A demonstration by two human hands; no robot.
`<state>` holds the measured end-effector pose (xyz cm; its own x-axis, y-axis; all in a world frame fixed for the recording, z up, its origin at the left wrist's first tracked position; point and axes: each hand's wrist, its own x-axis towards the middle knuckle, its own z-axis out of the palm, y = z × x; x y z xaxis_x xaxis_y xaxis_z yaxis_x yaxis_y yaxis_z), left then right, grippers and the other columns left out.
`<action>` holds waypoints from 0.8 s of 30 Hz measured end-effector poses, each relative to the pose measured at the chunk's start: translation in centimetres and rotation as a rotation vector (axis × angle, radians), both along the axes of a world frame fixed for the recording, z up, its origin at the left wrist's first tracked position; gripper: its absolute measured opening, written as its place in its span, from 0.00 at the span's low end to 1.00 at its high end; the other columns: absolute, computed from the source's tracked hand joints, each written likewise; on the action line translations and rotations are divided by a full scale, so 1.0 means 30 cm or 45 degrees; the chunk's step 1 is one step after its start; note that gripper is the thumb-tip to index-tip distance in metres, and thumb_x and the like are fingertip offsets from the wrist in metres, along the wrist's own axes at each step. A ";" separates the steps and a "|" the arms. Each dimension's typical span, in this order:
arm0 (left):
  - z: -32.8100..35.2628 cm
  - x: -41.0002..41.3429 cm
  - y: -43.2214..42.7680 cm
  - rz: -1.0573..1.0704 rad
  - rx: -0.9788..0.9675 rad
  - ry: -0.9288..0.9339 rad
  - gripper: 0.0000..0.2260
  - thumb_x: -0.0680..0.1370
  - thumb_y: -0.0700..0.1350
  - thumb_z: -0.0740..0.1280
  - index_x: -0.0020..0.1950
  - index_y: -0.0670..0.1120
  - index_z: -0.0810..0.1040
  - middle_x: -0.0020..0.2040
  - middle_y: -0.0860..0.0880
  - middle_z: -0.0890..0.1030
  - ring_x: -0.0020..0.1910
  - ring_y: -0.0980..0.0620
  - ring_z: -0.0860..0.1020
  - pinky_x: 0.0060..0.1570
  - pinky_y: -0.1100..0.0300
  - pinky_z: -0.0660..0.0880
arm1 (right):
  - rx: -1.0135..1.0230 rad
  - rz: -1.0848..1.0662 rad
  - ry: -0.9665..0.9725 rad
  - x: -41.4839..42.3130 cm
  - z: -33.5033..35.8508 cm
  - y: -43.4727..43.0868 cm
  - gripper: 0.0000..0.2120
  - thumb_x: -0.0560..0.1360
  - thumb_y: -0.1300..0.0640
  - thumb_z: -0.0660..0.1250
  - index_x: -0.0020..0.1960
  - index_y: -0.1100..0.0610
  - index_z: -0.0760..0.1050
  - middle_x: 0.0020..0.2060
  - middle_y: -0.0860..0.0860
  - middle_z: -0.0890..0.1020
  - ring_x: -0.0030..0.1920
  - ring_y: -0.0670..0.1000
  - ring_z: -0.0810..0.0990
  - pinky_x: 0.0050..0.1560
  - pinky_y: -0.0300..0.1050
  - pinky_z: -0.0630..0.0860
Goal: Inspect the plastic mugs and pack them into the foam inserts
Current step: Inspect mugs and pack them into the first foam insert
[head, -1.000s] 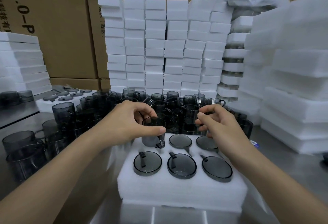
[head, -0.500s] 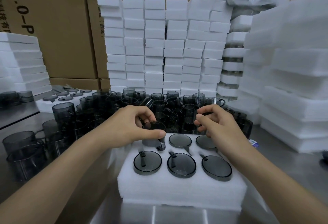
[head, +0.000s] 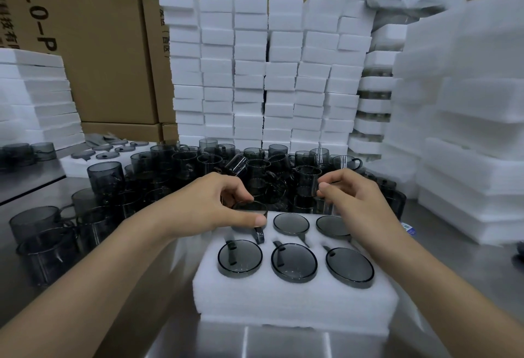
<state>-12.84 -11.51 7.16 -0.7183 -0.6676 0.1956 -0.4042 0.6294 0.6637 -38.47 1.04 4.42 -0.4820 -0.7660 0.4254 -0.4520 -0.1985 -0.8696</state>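
**Last mug entering the foam insert, centre of frame**

The left hand [head: 215, 207] grips the mug [head: 249, 210] over the upper-left cell of the foam insert [head: 295, 298]. If its handle [head: 259, 234] misses the side slot, the mug would likely seat tilted or gouge the foam. The mug is smoky grey and translucent. The right hand [head: 354, 201] is curled at centre right; whether it holds anything cannot be told.

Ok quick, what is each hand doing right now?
Left hand: holding a smoky mug at the back-left slot of the foam insert.
Right hand: fingers curled; cannot tell whether it holds anything.
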 end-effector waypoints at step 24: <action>-0.042 -0.100 0.159 -0.301 -0.351 -0.663 0.41 0.72 0.83 0.46 0.83 0.74 0.39 0.84 0.66 0.35 0.80 0.69 0.32 0.84 0.56 0.36 | 0.355 -0.817 0.539 -0.209 -0.132 -0.026 0.22 0.79 0.56 0.68 0.72 0.50 0.75 0.71 0.54 0.75 0.73 0.60 0.67 0.70 0.60 0.66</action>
<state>-15.85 -6.76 5.91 -0.8876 -0.4540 -0.0775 -0.4594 0.8609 0.2185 -44.75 0.26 0.47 -0.7042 -0.5001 0.5039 -0.7050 0.4092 -0.5792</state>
